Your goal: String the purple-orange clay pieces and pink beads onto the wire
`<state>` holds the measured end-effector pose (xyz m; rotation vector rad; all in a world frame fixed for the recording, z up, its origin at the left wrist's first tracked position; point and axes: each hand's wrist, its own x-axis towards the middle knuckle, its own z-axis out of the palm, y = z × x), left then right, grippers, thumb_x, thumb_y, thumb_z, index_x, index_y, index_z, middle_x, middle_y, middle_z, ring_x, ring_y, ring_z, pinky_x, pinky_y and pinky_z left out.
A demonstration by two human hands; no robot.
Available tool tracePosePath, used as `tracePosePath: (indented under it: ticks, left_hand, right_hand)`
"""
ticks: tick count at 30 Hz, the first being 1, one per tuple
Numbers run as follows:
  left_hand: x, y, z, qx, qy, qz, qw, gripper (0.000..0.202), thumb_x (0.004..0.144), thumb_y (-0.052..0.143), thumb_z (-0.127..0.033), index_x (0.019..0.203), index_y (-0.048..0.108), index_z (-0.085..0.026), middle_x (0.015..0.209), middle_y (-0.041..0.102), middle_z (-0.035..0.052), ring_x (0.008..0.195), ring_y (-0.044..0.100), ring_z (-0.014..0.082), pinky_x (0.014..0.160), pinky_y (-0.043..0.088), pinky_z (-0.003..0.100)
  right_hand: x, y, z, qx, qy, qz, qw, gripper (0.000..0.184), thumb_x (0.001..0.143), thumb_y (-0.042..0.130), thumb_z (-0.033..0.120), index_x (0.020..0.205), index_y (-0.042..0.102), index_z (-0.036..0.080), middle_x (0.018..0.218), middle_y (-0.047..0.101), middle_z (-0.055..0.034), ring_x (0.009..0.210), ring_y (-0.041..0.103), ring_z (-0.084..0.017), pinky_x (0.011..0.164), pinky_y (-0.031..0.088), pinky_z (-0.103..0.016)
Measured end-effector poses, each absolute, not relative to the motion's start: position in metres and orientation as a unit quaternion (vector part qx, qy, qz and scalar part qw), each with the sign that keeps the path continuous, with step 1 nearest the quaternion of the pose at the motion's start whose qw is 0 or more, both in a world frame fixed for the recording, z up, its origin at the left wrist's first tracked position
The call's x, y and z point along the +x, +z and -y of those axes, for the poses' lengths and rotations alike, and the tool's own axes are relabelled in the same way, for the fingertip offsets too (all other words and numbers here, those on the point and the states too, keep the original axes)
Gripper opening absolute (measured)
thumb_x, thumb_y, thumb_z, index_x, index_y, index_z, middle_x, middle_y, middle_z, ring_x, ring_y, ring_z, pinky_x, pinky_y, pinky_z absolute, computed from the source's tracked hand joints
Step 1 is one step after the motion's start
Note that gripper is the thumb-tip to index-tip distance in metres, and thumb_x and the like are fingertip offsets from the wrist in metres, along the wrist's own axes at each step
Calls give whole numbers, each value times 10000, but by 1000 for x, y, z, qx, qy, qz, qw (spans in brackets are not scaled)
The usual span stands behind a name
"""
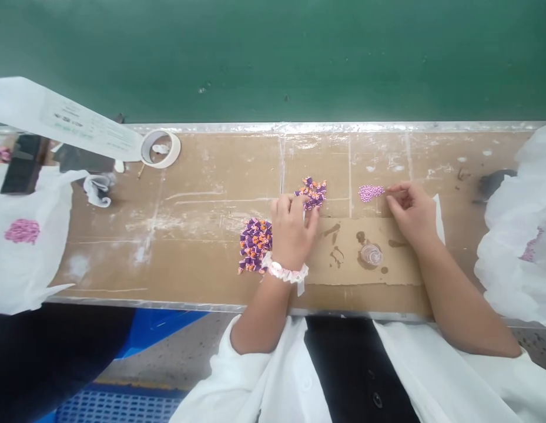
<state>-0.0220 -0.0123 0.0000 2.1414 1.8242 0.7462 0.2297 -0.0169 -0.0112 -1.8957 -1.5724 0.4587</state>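
My left hand [292, 229], with a frilly white band at the wrist, curls its fingers at a small heap of purple-and-orange pieces [314, 191]. Its thumb and forefinger close around one piece at the near edge, partly hidden by the fingers. A larger heap of the same pieces [254, 244] lies just left of this hand. My right hand [411, 211] has thumb and forefinger drawn together at the right tip of a pile of tiny pink beads [370, 192]. Whatever is between those fingertips is too small to make out.
A small clear cup [371, 255] stands on a stained cardboard sheet [405, 270] between my forearms. At left are a tape roll [171, 158], a white bottle [74, 120] and a white bag [43, 264] with pink beads. Another white bag [519, 252] lies at right.
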Motion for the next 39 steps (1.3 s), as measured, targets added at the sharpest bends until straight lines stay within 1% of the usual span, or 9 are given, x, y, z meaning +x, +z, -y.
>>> tracePosePath:
  ticks: [6, 14, 17, 20, 22, 25, 28, 34, 39]
  left_hand:
    - [-17, 6, 19, 742, 283, -593, 133, 137, 889, 528, -225, 995, 600, -177, 970, 588, 100, 958, 527, 242, 880, 437, 409]
    - [-12, 24, 31, 739, 317, -565, 187, 93, 895, 541, -228, 953, 602, -188, 926, 613, 69, 921, 556, 209, 843, 459, 361]
    - [-2, 30, 39, 739, 339, -518, 265, 111, 914, 500, -192, 914, 610, -184, 894, 633, 63, 885, 573, 184, 786, 468, 321]
    - [11, 33, 46, 715, 340, -474, 385, 151, 928, 482, -191, 915, 632, -181, 886, 661, 63, 845, 586, 165, 746, 465, 297]
    - [19, 34, 49, 677, 336, -463, 463, 156, 925, 511, -245, 930, 655, -182, 887, 674, 61, 807, 586, 157, 729, 460, 289]
    - [26, 34, 51, 595, 338, -460, 566, 208, 896, 574, -354, 904, 687, -178, 844, 676, 49, 756, 575, 144, 695, 452, 270]
    - [29, 36, 52, 519, 349, -455, 634, 242, 849, 634, -404, 829, 693, -170, 790, 673, 38, 744, 580, 141, 696, 463, 263]
    - [32, 44, 54, 377, 331, -409, 762, 274, 785, 708, -409, 786, 661, -139, 722, 655, 19, 683, 603, 116, 701, 510, 261]
    - [32, 44, 53, 335, 333, -368, 801, 280, 768, 734, -395, 782, 646, -129, 731, 622, 15, 683, 560, 84, 679, 485, 228]
  right_hand:
    - [223, -6, 16, -705, 154, 635, 277, 70, 814, 565, 210, 854, 619, 230, 683, 616, -6, 589, 535, -161, 590, 432, -307]
    - [227, -13, 13, -711, 154, 616, 303, 71, 821, 510, 180, 828, 566, 223, 805, 652, -53, 734, 595, -203, 700, 483, -364]
    - [225, -9, 19, -696, 173, 615, 328, 84, 838, 517, 198, 902, 570, 216, 817, 654, -44, 726, 610, -186, 693, 512, -357]
    - [214, 6, 35, -651, 222, 620, 379, 124, 866, 556, 262, 985, 569, 228, 832, 661, -19, 712, 637, -154, 642, 542, -307]
    - [205, 18, 47, -589, 308, 602, 443, 125, 866, 598, 268, 986, 577, 237, 824, 663, -8, 709, 649, -142, 604, 550, -276]
    - [194, 31, 61, -510, 390, 590, 489, 104, 857, 635, 229, 952, 595, 235, 782, 655, 1, 678, 649, -127, 574, 556, -250]
    - [191, 34, 68, -479, 375, 612, 505, 116, 858, 616, 157, 946, 603, 231, 796, 656, -9, 698, 652, -128, 596, 565, -255]
    - [196, 33, 76, -457, 292, 672, 505, 286, 824, 601, 39, 1027, 617, 239, 841, 681, -25, 722, 654, -141, 586, 549, -265]
    - [195, 37, 78, -454, 300, 643, 539, 333, 773, 657, 19, 1008, 640, 255, 805, 687, -4, 690, 650, -149, 583, 556, -292]
